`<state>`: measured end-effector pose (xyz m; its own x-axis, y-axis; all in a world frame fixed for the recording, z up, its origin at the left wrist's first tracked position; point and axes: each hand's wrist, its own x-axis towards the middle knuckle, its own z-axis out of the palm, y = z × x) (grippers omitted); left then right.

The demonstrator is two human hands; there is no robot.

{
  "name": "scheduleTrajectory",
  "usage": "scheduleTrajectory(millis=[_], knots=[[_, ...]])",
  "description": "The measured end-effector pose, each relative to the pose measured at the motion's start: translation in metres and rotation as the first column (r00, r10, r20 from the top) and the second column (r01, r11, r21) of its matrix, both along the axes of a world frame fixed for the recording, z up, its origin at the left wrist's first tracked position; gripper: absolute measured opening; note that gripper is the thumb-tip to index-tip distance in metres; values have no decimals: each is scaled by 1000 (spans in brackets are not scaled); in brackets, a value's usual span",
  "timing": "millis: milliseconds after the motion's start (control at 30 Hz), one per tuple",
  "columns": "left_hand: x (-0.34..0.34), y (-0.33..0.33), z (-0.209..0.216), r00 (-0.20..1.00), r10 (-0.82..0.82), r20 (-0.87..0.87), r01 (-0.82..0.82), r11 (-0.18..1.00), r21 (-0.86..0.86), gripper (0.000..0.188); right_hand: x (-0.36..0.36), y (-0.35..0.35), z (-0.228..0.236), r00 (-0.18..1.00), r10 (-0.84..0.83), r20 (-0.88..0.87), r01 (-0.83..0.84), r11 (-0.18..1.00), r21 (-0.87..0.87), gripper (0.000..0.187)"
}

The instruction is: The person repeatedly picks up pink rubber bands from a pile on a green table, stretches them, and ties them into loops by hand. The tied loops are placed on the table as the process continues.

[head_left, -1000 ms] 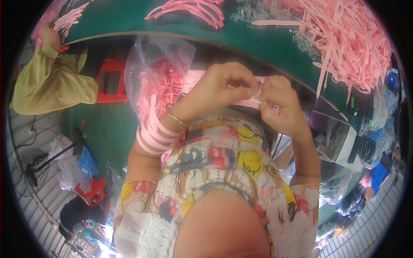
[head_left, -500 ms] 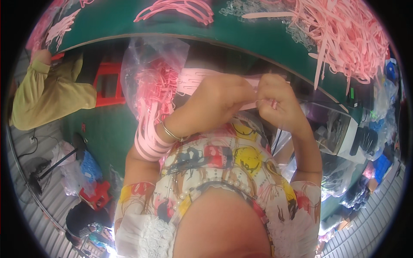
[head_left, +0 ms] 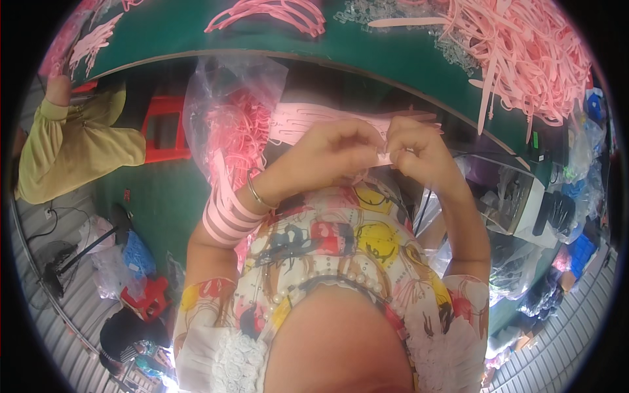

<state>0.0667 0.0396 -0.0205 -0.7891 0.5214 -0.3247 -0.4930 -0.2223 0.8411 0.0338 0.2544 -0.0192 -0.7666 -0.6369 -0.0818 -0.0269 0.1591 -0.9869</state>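
Observation:
My left hand [head_left: 337, 152] and my right hand [head_left: 419, 149] meet fingertip to fingertip above my lap. Both are closed in a pinch on a small pale-pink strap end [head_left: 384, 158]; the rest of that piece is mostly hidden by my fingers. Several pink rubbery straps [head_left: 226, 219] loop around my left forearm, above a metal bangle. Behind my hands lies a row of flat pink straps with slots [head_left: 298, 121]. To their left, a clear plastic bag [head_left: 203, 88] holds a tangle of thinner pink straps [head_left: 246, 124].
A green table [head_left: 164, 36] curves across the far side, carrying a big heap of pink straps [head_left: 524, 59], clear small fittings [head_left: 452, 52] and a pink bundle [head_left: 268, 14]. At left, a person in a yellowish garment [head_left: 85, 147] is beside a red stool [head_left: 164, 128].
My hands have turned slightly and the fingers have opened out into a pinch, so the pale piece between them now shows. The straps on my left forearm shifted a little.

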Motion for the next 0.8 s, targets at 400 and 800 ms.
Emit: scheduleTrajectory(millis=[400,800], knots=[[4,-5,-12,984,-80,156,81,997,-3,11,3,-8,-12,998,46,-49,-47,999,-19,5],[19,-7,-16,955,-122,270,48,963,265,12,10,-15,-17,891,-7,-453,11,1000,5,7]])
